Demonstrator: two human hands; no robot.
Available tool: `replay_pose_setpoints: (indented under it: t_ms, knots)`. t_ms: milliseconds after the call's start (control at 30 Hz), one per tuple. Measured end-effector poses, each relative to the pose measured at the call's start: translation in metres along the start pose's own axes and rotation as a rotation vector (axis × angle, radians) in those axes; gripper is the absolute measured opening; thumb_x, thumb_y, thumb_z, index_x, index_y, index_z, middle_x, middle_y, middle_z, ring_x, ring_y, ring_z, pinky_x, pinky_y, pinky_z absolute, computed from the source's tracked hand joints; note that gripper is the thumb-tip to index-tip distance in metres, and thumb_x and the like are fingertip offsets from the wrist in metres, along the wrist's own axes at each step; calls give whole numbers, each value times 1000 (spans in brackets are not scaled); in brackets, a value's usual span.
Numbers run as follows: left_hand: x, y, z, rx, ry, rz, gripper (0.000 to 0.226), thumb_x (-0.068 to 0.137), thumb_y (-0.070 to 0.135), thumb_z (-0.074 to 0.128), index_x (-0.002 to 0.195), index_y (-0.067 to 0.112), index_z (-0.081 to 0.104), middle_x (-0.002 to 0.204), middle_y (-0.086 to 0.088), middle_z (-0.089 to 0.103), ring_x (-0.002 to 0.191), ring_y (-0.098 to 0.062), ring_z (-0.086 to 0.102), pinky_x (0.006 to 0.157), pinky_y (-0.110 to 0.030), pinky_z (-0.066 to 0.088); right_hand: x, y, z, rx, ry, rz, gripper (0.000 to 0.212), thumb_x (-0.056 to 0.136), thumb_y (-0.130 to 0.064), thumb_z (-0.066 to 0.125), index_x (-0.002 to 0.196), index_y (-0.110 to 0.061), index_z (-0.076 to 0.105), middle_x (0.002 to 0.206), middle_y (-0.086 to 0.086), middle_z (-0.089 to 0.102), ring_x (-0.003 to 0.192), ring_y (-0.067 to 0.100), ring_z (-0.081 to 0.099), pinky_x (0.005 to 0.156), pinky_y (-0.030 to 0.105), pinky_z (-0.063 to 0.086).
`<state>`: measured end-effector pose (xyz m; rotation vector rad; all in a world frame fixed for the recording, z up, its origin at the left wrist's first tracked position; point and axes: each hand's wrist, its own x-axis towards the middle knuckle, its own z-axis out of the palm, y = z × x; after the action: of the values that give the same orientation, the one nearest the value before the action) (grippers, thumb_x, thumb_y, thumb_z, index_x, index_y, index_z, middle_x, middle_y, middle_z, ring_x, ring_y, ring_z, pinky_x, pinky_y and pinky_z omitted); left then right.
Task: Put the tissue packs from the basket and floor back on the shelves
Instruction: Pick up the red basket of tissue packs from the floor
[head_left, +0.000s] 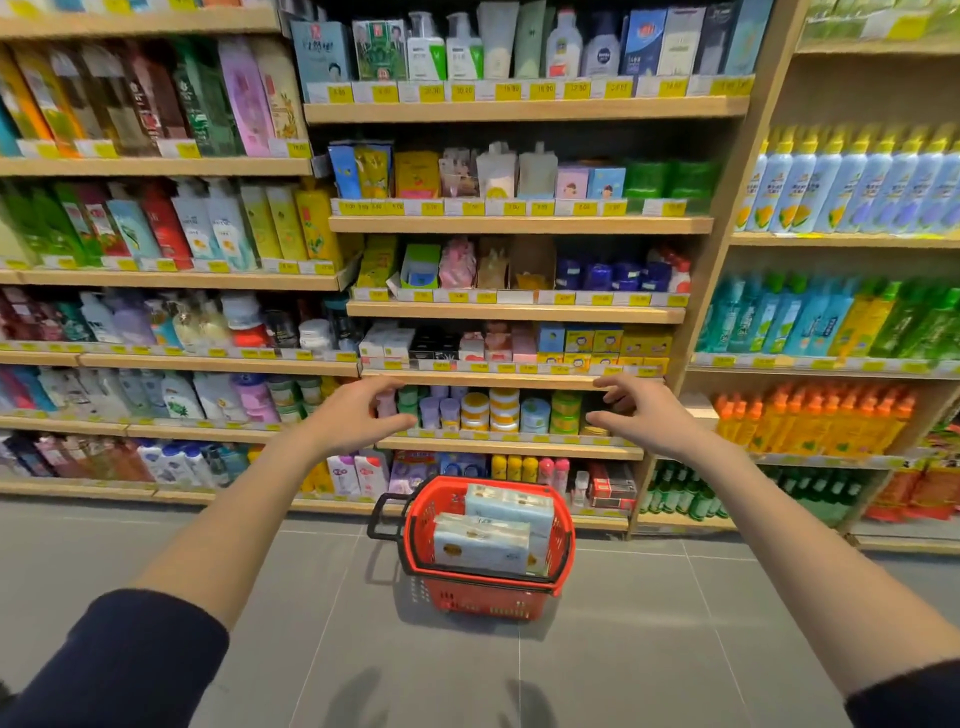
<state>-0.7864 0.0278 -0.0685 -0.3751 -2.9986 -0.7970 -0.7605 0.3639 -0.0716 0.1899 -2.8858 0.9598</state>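
Tissue packs (493, 530) sit stacked in the red basket (483, 603) on the floor (291, 597) close to the bottom shelf (332, 503) edge, probably parked there for short carries, while your left hand (358, 415) and right hand (639, 415) hover above, each grip wide and holding nothing.

Round jars (490, 410) sat in a row in the middle. Orange bottles (810, 423) stood well to the right of the jars. Blue bottles (852, 182) stood high up to the right of the jars. Green bottles (810, 493) stood low to their right. Yellow price tags (511, 91) ran far above the jars.
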Motion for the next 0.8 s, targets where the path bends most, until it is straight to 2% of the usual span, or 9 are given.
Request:
replay_pose_setpoints:
  t_ms: [233,367,500,567,633,800]
  knots:
    - [101,-42,15,-38,-43,-1,61,80,40,66,133,17,46,136,-5,52,120,-21,50,98,-35,42,89,29,26,-8,-23,58,51,81,-33,64,126,-16,49,105,6,54,95,21,54,79,29,44]
    - [175,-62,15,-62,-85,-3,61,82,39,65,135,17,43,136,-6,50,120,-23,51,91,-33,44,153,37,33,2,-10,105,52,81,-34,64,128,-17,48,104,5,54,98,23,56,79,29,44]
    - [239,-85,20,-80,-160,9,64,80,40,66,136,18,43,136,-7,49,119,-25,51,95,-36,45,211,46,44,31,8,157,53,80,-33,66,127,-16,49,107,6,56,97,23,57,83,35,48]
    - [266,-99,28,-106,-202,16,65,79,41,67,135,19,43,137,-7,49,120,-24,51,97,-38,45,234,54,53,52,11,176,52,79,-34,66,126,-16,50,108,8,57,95,23,57,79,35,50]
    - [289,-113,39,-105,-237,24,64,80,41,66,135,18,44,138,-7,48,121,-23,50,99,-37,44,252,67,66,75,6,204,51,80,-32,66,126,-18,50,109,11,59,93,23,56,75,31,46]
    - [327,-146,82,-71,-287,12,59,82,35,67,133,14,47,136,-7,52,124,-24,48,97,-30,37,278,104,106,64,-27,313,51,78,-26,68,124,-10,53,112,14,62,98,25,58,82,31,43]
